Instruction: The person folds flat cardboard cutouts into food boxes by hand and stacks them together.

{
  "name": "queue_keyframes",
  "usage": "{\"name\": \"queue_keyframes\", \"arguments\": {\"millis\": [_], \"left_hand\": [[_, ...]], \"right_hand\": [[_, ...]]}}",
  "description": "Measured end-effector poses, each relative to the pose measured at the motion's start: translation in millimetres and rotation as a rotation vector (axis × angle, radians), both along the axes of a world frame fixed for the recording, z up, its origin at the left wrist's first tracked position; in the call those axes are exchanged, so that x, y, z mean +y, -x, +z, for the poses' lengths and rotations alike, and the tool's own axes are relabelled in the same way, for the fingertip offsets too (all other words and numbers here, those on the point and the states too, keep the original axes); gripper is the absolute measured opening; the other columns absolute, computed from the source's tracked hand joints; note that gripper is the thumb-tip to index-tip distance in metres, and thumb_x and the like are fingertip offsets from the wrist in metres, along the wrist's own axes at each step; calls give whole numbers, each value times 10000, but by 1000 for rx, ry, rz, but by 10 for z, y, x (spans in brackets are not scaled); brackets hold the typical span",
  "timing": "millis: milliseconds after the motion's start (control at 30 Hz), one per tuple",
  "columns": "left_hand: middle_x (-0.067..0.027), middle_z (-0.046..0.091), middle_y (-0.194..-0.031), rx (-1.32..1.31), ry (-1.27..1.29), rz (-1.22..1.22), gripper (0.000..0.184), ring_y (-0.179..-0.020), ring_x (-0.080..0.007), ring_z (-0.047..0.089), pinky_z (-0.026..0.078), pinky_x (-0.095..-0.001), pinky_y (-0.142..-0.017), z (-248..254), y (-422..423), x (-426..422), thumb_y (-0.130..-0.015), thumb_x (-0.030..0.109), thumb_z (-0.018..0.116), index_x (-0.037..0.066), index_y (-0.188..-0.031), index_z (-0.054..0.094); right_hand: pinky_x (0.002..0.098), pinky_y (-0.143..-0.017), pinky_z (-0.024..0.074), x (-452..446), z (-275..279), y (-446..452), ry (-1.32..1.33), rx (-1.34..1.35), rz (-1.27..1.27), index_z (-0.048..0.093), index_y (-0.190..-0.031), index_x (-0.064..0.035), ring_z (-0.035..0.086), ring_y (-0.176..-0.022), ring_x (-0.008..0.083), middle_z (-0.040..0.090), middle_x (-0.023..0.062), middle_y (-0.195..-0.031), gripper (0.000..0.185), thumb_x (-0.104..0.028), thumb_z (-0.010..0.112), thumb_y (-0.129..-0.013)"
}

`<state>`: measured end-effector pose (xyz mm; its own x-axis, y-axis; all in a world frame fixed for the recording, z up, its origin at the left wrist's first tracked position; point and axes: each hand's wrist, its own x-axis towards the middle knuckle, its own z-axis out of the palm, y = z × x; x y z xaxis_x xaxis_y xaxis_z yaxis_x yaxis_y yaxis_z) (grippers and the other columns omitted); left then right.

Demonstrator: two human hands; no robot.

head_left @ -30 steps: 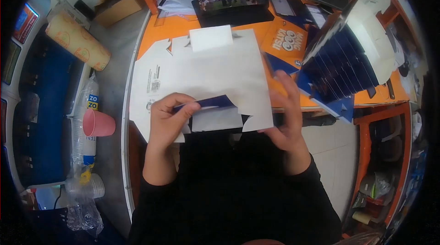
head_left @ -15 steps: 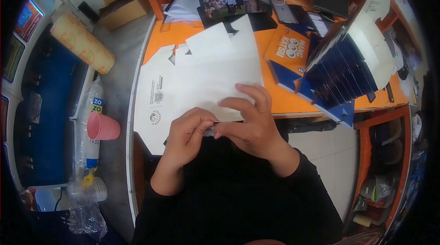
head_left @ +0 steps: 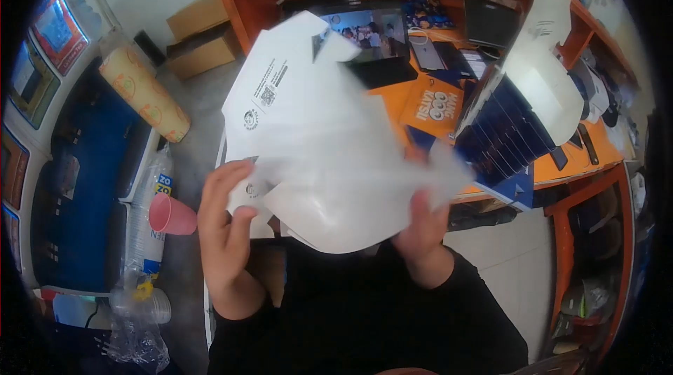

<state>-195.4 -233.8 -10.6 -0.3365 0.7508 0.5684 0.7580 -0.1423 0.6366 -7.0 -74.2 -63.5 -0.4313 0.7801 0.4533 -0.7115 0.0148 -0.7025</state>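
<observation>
A white die-cut cardboard box blank (head_left: 315,130), printed with small black text, a QR code and a round logo, is raised off the table in front of me and bows along its near edge. My left hand (head_left: 226,235) grips a side flap at its left, thumb and fingers on either face. At the right edge my right hand (head_left: 423,231) has hold of the blank, its fingers partly covered and smeared by motion. To the right, a stack of dark blue folded boxes (head_left: 508,126) with white insides leans on the table.
An orange printed box piece (head_left: 429,105) lies on the orange table (head_left: 389,98). Behind are a lit laptop screen (head_left: 378,35), a phone (head_left: 429,55) and a dark tablet (head_left: 491,21). At left stand a pink cup (head_left: 172,214), sleeved cups (head_left: 151,235) and a patterned paper roll (head_left: 144,98).
The blank has come up off the table and bent. My hands, close together at its near edge before, have spread to its left and right sides. The camera view has shifted slightly.
</observation>
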Motion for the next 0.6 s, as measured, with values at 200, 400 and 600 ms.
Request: {"name": "queue_keyframes", "arguments": {"millis": [200, 400, 600], "left_hand": [[-174, 478, -1330, -1072, -453, -258, 717, -1115, -234, 548, 431, -373, -974, 31, -683, 46, -939, 466, 542, -20, -1407, 299], [-141, 642, -1090, -904, -399, -251, 387, -963, -183, 621, 484, -302, -860, -80, -553, 161, -946, 165, 519, -95, -1232, 509], [-104, 689, -912, -532, -308, 5, 214, -840, -165, 626, 455, -268, -794, -150, -813, 293, -949, 68, 517, -74, -936, 676]], "right_hand": [[597, -1005, 367, -221, 112, 90, -1198, 48, 37, 616, -1226, -221, 447, -1262, 408, 518, 98, -1295, 393, -389, 627, -870], [561, -960, 437, -284, 186, -30, -1063, -82, -137, 587, -1284, -242, 442, -1272, 368, 484, 81, -1324, 553, -392, 719, -767], [443, -936, 428, -232, 128, 30, -1014, -322, -431, 634, -1215, -87, 488, -1158, 380, 458, 197, -1336, 459, -300, 697, -814]]}}
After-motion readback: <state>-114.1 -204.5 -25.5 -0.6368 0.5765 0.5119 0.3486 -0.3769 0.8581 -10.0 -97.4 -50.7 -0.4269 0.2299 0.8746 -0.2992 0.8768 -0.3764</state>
